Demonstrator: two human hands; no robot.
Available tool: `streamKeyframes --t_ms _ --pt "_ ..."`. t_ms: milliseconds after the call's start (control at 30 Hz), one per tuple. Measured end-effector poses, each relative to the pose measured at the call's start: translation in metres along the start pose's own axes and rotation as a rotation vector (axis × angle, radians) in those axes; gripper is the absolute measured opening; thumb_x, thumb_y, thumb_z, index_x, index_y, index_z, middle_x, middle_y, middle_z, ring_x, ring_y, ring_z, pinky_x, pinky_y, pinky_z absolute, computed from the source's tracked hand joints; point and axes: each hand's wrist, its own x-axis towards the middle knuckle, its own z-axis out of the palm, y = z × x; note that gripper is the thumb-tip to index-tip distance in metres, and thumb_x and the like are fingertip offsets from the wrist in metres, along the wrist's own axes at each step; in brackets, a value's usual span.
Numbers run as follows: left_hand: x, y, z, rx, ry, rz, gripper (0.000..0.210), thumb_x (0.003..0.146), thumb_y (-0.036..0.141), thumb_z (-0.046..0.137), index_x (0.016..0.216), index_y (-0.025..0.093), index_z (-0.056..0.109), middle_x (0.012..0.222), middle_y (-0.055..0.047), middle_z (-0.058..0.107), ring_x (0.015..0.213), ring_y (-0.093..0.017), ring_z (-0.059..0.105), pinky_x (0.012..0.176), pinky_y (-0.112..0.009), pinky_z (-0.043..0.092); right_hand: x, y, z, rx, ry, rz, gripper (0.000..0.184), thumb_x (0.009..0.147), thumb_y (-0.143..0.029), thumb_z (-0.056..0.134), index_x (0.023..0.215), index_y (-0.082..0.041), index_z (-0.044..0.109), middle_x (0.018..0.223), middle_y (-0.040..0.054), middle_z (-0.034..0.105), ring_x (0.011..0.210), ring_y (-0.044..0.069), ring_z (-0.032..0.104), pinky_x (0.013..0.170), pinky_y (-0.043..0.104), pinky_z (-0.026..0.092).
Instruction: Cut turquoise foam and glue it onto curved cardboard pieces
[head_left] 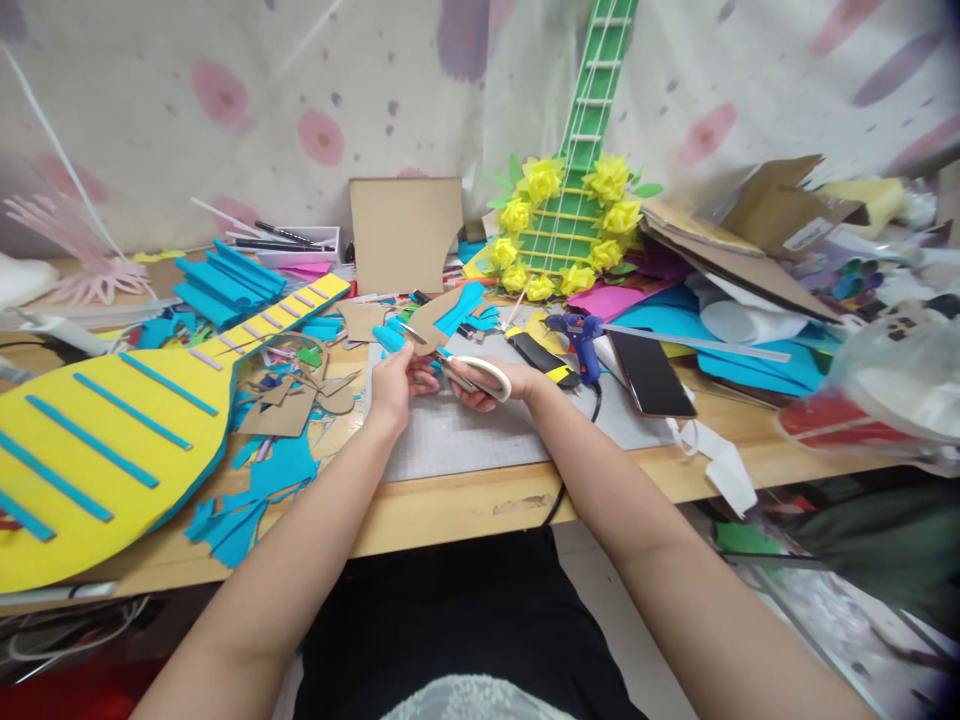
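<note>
Pale cloth (pixel 262 70) with pink and purple blotches hangs behind a wooden table (pixel 450 512) that is crowded from end to end with craft bits. Close to the near edge lies a grey mat (pixel 457 445), and over it the person's two bare hands meet at a small cardboard piece (pixel 429 325) partly covered by a strip of blue paper (pixel 466 306). The left hand (pixel 396 388) seems to pinch the cardboard between thumb and fingers, its lower fingers loosely curled. The right hand (pixel 484 388) has its fingers closed round the white handles of a pair of scissors (pixel 491 372), whose blades point up and left, right at the cardboard; from where I stand I cannot tell how far the blades are parted. Just right of that hand are a black and yellow knife (pixel 541 358), a blue glue gun (pixel 583 342) and a dark phone (pixel 651 375). To the left a big yellow paper guitar (pixel 142 400) with blue stripes lies partly over the table, and between it and the mat are heaped cardboard scraps (pixel 281 410) and blue scraps (pixel 285 465). At the back, a green guitar (pixel 559 235) ringed with yellow flowers (pixel 540 180) stands near a brown cardboard sheet (pixel 405 235) propped upright, with a box of pens (pixel 330 245) to its left. Over on the right, more cardboard (pixel 742 265) is piled above blue sheets, near a clear plastic bag (pixel 892 375).
</note>
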Motion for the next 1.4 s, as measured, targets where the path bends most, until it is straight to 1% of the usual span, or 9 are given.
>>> streamKeyframes --t_ms 67,167,233,367,467,600,767,1033,1400 --pt "0.004 0.004 -0.005 0.064 0.037 0.07 0.031 0.075 0.042 0.06 0.061 0.014 0.056 0.052 0.0 0.055 0.038 -0.01 0.051 0.043 -0.024 0.047 0.0 -0.001 0.002 -0.001 0.001 0.009 0.055 0.08 -0.07 0.04 0.074 -0.015 0.045 0.052 -0.0069 0.032 0.041 0.003 0.028 0.036 0.015 0.022" --pt "0.009 0.008 -0.009 0.134 0.061 0.194 0.022 0.072 0.031 0.065 0.06 0.016 0.054 0.05 0.004 0.051 0.038 -0.009 0.049 0.043 -0.023 0.047 -0.001 -0.001 0.003 0.009 -0.029 0.021 0.055 0.082 -0.069 0.033 0.074 -0.016 0.043 0.052 -0.0071 0.031 0.041 0.003 0.027 0.036 0.016 0.023" --pt "0.01 0.007 -0.009 0.141 0.048 0.227 0.019 0.072 0.026 0.064 0.06 0.016 0.053 0.049 0.006 0.05 0.038 -0.008 0.049 0.043 -0.022 0.047 -0.002 -0.001 0.002 0.009 -0.052 0.014 0.055 0.084 -0.068 0.03 0.075 -0.016 0.043 0.051 -0.0071 0.03 0.041 0.004 0.027 0.038 0.016 0.023" --pt "0.007 0.001 -0.006 0.113 0.035 0.249 0.019 0.073 0.025 0.063 0.059 0.016 0.054 0.048 0.006 0.05 0.038 -0.007 0.048 0.044 -0.021 0.047 -0.006 -0.003 0.001 -0.023 -0.067 -0.03 0.053 0.085 -0.066 0.03 0.076 -0.016 0.044 0.052 -0.0063 0.033 0.042 0.004 0.03 0.038 0.017 0.025" --pt "0.004 -0.002 -0.004 0.101 0.034 0.24 0.021 0.071 0.028 0.066 0.059 0.016 0.054 0.048 0.006 0.05 0.038 -0.007 0.048 0.045 -0.021 0.047 -0.007 -0.004 -0.001 -0.039 -0.091 -0.037 0.054 0.083 -0.068 0.034 0.076 -0.016 0.044 0.051 -0.0064 0.033 0.042 0.004 0.031 0.039 0.017 0.026" --pt "0.002 -0.002 -0.003 0.084 0.055 0.214 0.023 0.067 0.032 0.069 0.06 0.016 0.055 0.048 0.006 0.052 0.038 -0.006 0.048 0.045 -0.02 0.047 -0.005 -0.004 -0.002 -0.019 -0.096 0.011 0.056 0.082 -0.07 0.032 0.074 -0.016 0.042 0.05 -0.0074 0.031 0.041 0.004 0.027 0.037 0.016 0.024" --pt "0.0 0.0 -0.002 0.066 0.077 0.176 0.022 0.066 0.032 0.07 0.061 0.015 0.056 0.048 0.005 0.053 0.037 -0.006 0.049 0.044 -0.019 0.046 -0.003 -0.001 -0.002 0.006 -0.043 0.022 0.052 0.082 -0.068 0.039 0.075 -0.016 0.042 0.05 -0.0091 0.028 0.04 0.003 0.026 0.036 0.015 0.024" --pt "-0.004 0.003 0.001 -0.002 0.097 0.112 0.018 0.067 0.025 0.068 0.059 0.014 0.057 0.049 0.003 0.056 0.037 -0.007 0.051 0.046 -0.019 0.044 -0.006 0.0 0.001 0.021 0.007 -0.035 0.054 0.076 -0.07 0.047 0.077 -0.015 0.044 0.052 -0.0074 0.035 0.041 0.003 0.031 0.035 0.015 0.025" --pt "-0.007 0.003 0.005 -0.071 0.107 0.03 0.014 0.066 0.022 0.065 0.058 0.013 0.058 0.051 0.0 0.058 0.04 -0.01 0.053 0.047 -0.022 0.043 -0.005 0.004 -0.001 -0.002 -0.031 -0.051 0.056 0.077 -0.072 0.041 0.075 -0.016 0.043 0.05 -0.0076 0.032 0.04 0.003 0.029 0.035 0.016 0.024"
